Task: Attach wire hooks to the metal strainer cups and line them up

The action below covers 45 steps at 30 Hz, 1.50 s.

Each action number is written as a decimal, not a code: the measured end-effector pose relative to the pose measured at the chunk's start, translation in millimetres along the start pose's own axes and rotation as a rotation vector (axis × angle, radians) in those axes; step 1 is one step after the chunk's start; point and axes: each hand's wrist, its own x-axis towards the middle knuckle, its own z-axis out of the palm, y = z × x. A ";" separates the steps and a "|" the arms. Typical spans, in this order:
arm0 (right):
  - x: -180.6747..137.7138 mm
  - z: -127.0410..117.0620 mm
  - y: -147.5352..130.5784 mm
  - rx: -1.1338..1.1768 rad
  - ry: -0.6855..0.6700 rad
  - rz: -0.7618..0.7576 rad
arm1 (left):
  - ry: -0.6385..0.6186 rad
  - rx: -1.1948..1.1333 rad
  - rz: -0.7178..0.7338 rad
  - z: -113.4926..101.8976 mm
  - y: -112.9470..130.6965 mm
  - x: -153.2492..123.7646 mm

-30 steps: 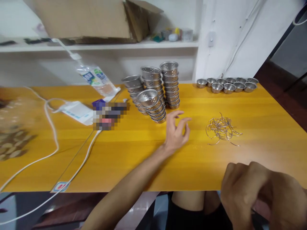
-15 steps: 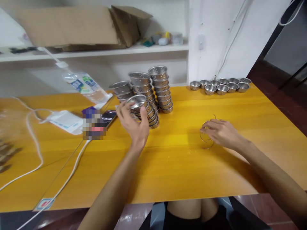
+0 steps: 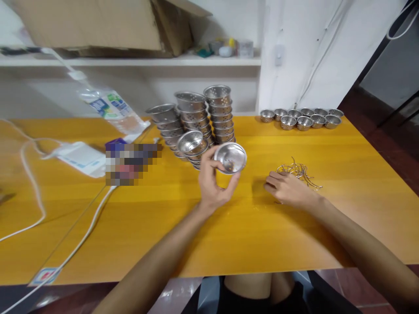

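My left hand (image 3: 214,183) grips a small perforated steel cup (image 3: 231,158) by its rim, lifted just above the yellow table (image 3: 209,226) and tilted toward me. Behind it stand several stacks of the same cups (image 3: 196,124). My right hand (image 3: 288,189) rests on the table with its fingers curled at the near edge of a tangle of thin wire hooks (image 3: 299,171); whether a hook is pinched in them is hidden.
A double row of single steel cups (image 3: 303,118) sits at the back right. A plastic bag (image 3: 111,111), a white packet (image 3: 80,158), a blurred-out object (image 3: 131,163) and white cables (image 3: 32,183) lie on the left. A shelf with a cardboard box (image 3: 98,26) runs behind.
My left hand took the top cup off the nearest stack and carried it right, toward the middle. My right hand stayed at the wire pile, shifting slightly toward me.
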 end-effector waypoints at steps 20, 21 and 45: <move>-12.4 -8.6 -4.0 -0.081 0.300 -0.003 | -0.501 -0.886 -0.744 18.2 12.4 -18.3; -15.3 -11.3 -0.2 -0.085 0.361 0.012 | -0.514 -0.902 -0.758 17.9 15.6 -18.5; -17.3 -6.2 -9.7 0.188 0.661 0.224 | -0.660 -0.868 -0.693 22.3 43.8 -32.7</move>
